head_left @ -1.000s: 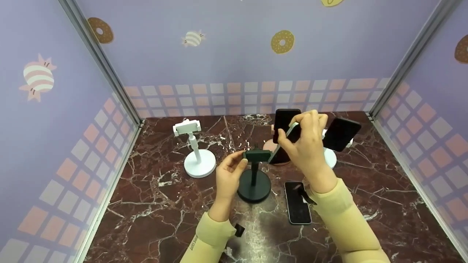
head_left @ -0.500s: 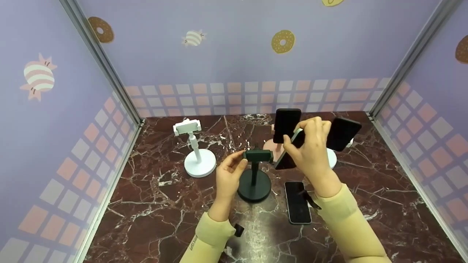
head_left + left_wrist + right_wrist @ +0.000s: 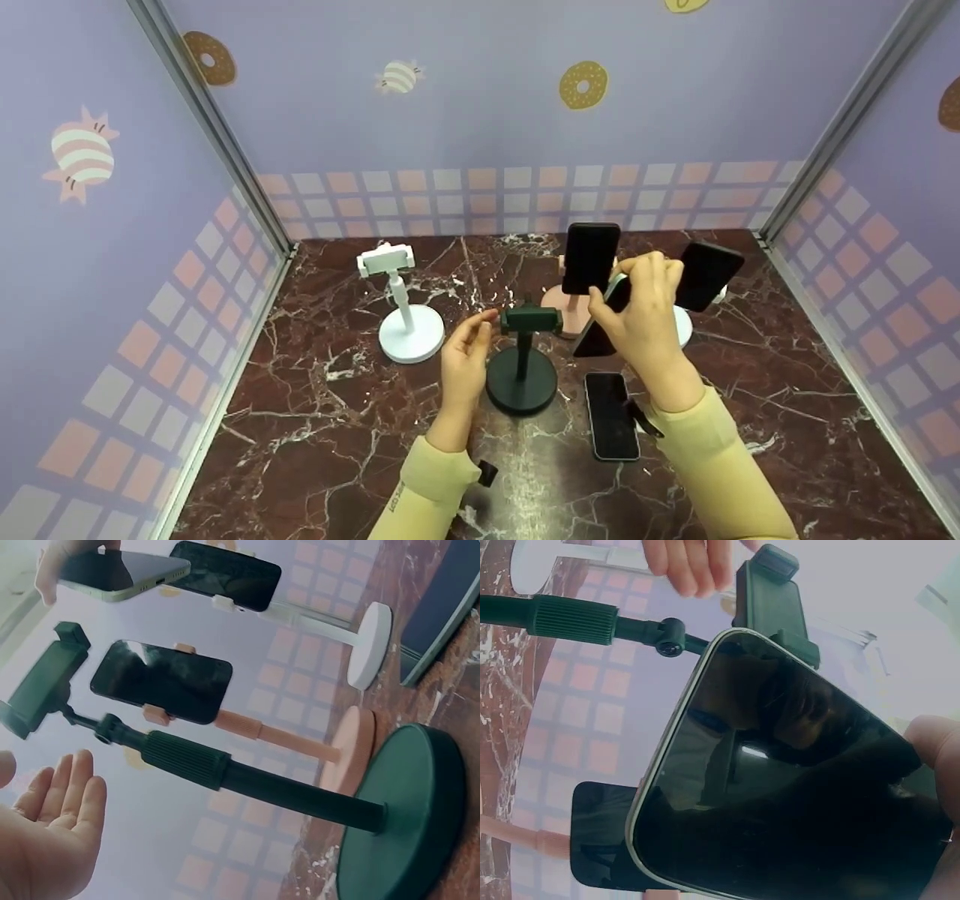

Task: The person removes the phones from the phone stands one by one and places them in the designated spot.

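Observation:
My right hand (image 3: 651, 326) pinches a smartphone (image 3: 780, 787) with a pale green edge by its sides. In the head view the phone hangs tilted, to the right of a dark green phone stand (image 3: 521, 382) and apart from it. The stand's clamp (image 3: 46, 679) bears no phone. Just left of this clamp is my left hand (image 3: 463, 364), its fingers loosely bent and a small gap between them and the clamp. In the left wrist view that hand (image 3: 56, 840) shows its palm with nothing in it.
Behind the held phone, a pink stand (image 3: 553, 309) carries a black phone (image 3: 591, 255). A white stand (image 3: 682, 327) at right carries another phone (image 3: 709, 277). One more phone (image 3: 613, 420) lies on the marble table (image 3: 300, 450). A phoneless white stand (image 3: 411, 337) is at left.
My right hand has drawn the phone rightward and toward me, away from the green stand's clamp. My left fingers, earlier on the clamp's left end, have come off it.

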The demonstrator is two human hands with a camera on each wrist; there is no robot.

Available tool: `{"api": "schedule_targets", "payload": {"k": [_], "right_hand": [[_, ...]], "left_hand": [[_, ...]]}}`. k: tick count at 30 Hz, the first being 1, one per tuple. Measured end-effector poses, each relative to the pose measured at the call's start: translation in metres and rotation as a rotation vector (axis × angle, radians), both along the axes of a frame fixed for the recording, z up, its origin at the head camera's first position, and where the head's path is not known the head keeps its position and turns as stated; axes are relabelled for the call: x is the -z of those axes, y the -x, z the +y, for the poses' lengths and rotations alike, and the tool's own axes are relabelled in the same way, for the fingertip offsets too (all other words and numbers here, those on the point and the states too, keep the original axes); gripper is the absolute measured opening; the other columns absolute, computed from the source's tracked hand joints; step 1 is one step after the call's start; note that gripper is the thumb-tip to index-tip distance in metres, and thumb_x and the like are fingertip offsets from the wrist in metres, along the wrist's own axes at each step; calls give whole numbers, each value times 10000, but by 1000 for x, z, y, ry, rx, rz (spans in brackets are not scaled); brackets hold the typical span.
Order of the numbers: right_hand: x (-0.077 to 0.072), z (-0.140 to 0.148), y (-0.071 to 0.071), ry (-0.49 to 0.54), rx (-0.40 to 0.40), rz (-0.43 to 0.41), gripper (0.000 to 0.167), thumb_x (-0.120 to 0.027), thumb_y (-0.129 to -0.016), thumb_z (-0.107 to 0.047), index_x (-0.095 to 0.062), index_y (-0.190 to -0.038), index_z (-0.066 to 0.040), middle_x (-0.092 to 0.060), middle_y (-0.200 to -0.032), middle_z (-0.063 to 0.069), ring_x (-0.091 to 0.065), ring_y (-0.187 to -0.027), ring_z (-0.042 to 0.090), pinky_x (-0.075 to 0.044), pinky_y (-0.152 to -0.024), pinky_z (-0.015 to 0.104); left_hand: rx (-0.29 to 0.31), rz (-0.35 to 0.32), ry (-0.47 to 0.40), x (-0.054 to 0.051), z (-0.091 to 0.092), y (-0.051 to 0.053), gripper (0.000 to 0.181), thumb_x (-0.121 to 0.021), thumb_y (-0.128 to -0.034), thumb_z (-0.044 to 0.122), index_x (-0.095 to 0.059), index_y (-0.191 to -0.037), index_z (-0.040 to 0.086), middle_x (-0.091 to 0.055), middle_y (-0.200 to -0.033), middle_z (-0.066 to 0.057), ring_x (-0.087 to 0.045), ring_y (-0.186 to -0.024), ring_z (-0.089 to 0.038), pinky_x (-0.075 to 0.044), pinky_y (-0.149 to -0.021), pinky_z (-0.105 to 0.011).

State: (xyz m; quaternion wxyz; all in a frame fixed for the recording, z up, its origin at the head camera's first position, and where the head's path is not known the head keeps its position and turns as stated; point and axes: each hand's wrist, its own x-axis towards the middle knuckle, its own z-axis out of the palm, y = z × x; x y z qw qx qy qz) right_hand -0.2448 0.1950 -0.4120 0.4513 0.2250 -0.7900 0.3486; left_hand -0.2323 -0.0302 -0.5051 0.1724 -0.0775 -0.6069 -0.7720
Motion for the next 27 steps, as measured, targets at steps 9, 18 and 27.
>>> {"api": "schedule_targets", "payload": {"k": [9, 18, 27], "right_hand": [[14, 9, -1, -32, 30, -35, 300, -748, -765, 30, -486, -909, 24, -443, -887, 190, -286, -897, 374, -233, -866, 472], [33, 24, -1, -52, 100, -109, 309, -755, -771, -20, -491, -926, 17, -445, -903, 198, -311, -911, 406, -299, -818, 483], [54, 38, -5, -85, 182, -244, 347, -786, -775, -26, -506, -979, -1, -469, -945, 184, -349, -939, 387, -300, -648, 404]], "left_hand": [[68, -29, 82, 19, 3, 12, 427, -609, -987, -64, -504, -1385, -177, -557, -1404, -358, -561, -1327, -457, -525, -1030, -209], [80, -60, 240, 28, 9, 23, 542, -746, -947, 103, -554, -1428, -58, -589, -1444, -257, -620, -1299, -376, -537, -1070, -362], [17, 6, 368, 32, 21, 32, 275, -765, -903, 21, -726, -1172, -20, -751, -1050, -193, -561, -818, -98, -491, -766, -265]]}}
